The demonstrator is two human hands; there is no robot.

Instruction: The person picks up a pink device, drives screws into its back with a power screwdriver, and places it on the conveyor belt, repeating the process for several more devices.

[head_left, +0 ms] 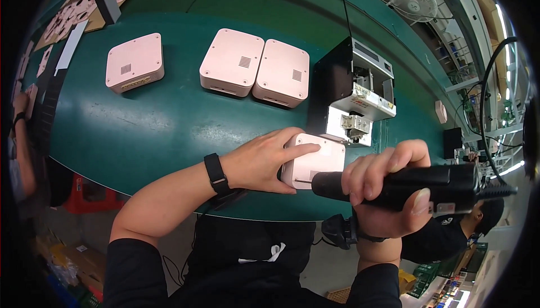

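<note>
My left hand (264, 159) lies flat over the left side and top of a pale pink square box (315, 164) at the near edge of the green belt (146, 128), holding it steady. My right hand (388, 193) grips a black electric screwdriver (416, 187) held level, its tip touching the box's near side. A black band sits on my left wrist.
Three more pink boxes rest farther back: one alone (135, 62) at the left, two side by side (254, 67) in the middle. A black and white screw feeder (354, 91) stands just behind the held box. Another person's arm (19, 139) shows at the left edge, and a second person (484, 218) at lower right.
</note>
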